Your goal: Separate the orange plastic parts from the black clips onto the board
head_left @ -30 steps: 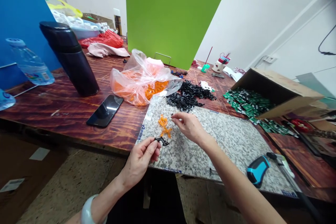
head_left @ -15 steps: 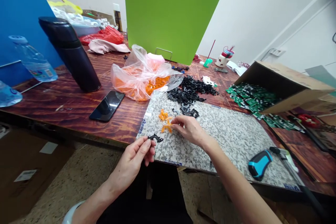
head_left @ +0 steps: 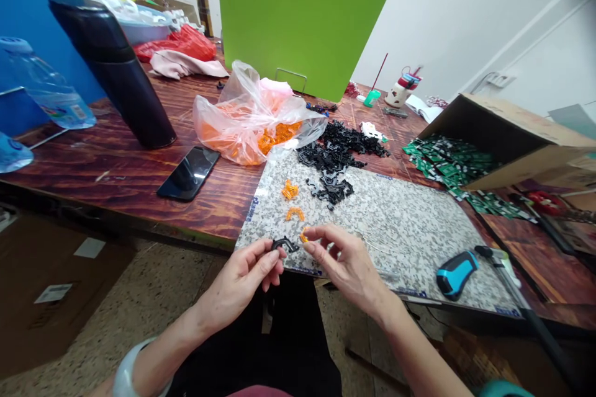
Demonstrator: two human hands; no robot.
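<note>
Both grips closed: left hand (head_left: 239, 279), crosswise black clip (head_left: 285, 245); right hand (head_left: 349, 267), orange piece (head_left: 304, 236)

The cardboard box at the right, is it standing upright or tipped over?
Tipped over on its side: the cardboard box has its open mouth facing sideways, and green-and-black pieces lie spilled out from it.

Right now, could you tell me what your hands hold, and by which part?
Left hand: a black plastic clip, by one end; right hand: a small orange piece.

Bare forearms (head_left: 172, 341), a pale bangle (head_left: 133, 369) on the left wrist (head_left: 161, 353), black trousers (head_left: 261, 347)
</note>
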